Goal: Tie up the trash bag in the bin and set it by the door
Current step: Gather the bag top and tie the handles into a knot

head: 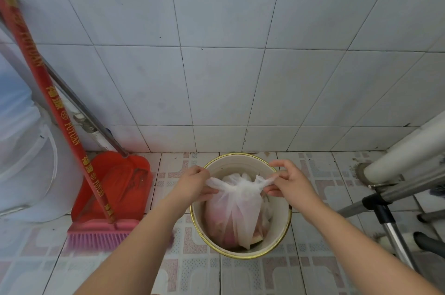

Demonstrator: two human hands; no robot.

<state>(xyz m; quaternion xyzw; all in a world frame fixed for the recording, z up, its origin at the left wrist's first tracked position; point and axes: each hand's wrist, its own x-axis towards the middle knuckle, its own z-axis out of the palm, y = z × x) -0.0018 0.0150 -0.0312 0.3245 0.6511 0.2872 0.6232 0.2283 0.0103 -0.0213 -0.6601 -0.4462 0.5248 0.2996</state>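
Thin white plastic, nearly see-through, makes up the trash bag (237,208), which sits inside the bin (281,232), a pale bucket with a gold rim on the tiled floor close to the wall. From the bin's centre, the left hand (192,182) is at about ten o'clock and the right hand (287,182) at about two o'clock. Each hand has its fingers pinched closed on one gathered ear of the bag's mouth, drawing the two ears apart across a bunched neck, so the knot looks partway pulled tight. The bag's body hangs below, pinkish scraps showing through it.

The likeliest trouble, I judge, is the film tearing at the neck if the ears are yanked hard, since it looks flimsy and loaded. An ear could also slip from a pinch and leave the knot loose. A red dustpan (120,184) and broom (101,234) stand at nine o'clock, a metal frame (385,200) at three o'clock; lifting out carelessly could snag either
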